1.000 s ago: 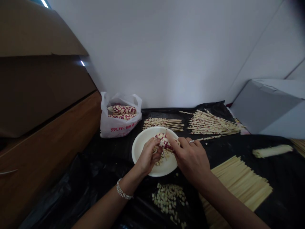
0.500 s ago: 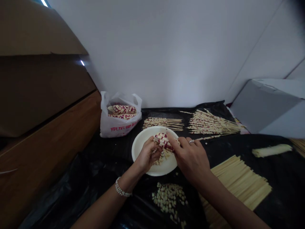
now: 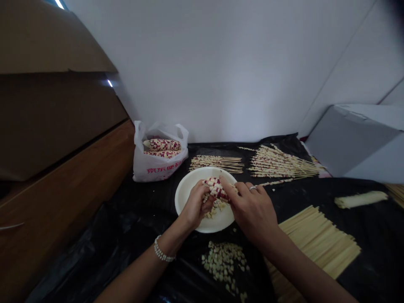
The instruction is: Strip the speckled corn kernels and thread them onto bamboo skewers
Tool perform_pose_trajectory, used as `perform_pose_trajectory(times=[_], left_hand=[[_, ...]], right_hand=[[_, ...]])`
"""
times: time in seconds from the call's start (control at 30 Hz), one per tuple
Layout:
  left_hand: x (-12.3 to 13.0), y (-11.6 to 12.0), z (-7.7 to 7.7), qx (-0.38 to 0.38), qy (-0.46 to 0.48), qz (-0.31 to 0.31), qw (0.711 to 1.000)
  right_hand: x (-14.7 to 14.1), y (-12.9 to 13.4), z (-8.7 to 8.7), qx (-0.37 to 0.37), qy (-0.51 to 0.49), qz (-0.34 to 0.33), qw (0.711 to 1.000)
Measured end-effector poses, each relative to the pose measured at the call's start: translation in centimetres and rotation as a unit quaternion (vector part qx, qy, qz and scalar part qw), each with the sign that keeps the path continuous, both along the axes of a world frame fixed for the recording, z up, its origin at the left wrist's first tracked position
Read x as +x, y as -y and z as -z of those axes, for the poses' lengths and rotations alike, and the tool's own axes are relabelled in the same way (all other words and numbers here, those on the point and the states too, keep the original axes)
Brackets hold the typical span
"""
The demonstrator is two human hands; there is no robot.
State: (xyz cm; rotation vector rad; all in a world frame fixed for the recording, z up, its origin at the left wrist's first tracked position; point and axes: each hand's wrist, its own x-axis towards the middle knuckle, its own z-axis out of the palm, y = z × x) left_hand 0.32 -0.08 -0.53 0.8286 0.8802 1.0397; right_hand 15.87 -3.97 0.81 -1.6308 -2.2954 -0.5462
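A corn cob with cream and dark red kernels (image 3: 217, 188) is held in both hands over a white bowl (image 3: 184, 190). My left hand (image 3: 197, 205), a beaded bracelet at its wrist, is wrapped round the cob's left end. With a ring on one finger, my right hand (image 3: 252, 206) grips the right end, its thumb or finger pressed along the kernels. Loose kernels (image 3: 215, 209) lie in the bowl below. The cob's right end is partly hidden by my right hand.
A plastic bag (image 3: 160, 170) of cobs stands at the left. Kernel-threaded sticks (image 3: 217, 163) lie behind the bowl, with a larger bunch (image 3: 274, 163) rightward. Pale kernels (image 3: 224, 263) are piled in front. Bare sticks (image 3: 320, 244), a stripped cob (image 3: 361, 199) and a white box (image 3: 356, 139) are at right.
The cob has tilted or turned very slightly in my hands. Both hands keep nearly the same place and hold.
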Motion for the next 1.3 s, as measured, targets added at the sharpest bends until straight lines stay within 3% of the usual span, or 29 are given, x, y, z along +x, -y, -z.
perform_pose_trajectory(times=[0.43, 0.63, 0.8, 0.97, 1.17, 1.3], left_hand=[[-0.5, -0.5, -0.3, -0.066, 0.008, 0.036, 0.997], [-0.5, -0.4, 0.1, -0.036, 0.013, 0.041, 0.998], [-0.9, -0.6, 0.0, -0.026, 0.040, 0.064, 0.997], [-0.6, -0.5, 0.0, -0.019, -0.018, 0.037, 0.999], [0.2, -0.3, 1.1, 0.020, -0.088, -0.019, 0.996], [0.0, -0.3, 1.0, 0.005, -0.043, 0.013, 0.999]], right_hand=[[-0.1, 0.0, 0.3, 0.016, 0.029, -0.014, 0.999], [0.2, -0.3, 0.5, -0.012, -0.002, 0.003, 1.000], [0.1, -0.2, 0.2, 0.008, 0.003, 0.002, 1.000], [0.0, 0.0, 0.0, 0.023, 0.028, -0.009, 0.999], [-0.2, 0.0, 0.2, 0.018, 0.020, -0.012, 1.000], [0.0, 0.0, 0.1, 0.016, 0.013, 0.002, 1.000]])
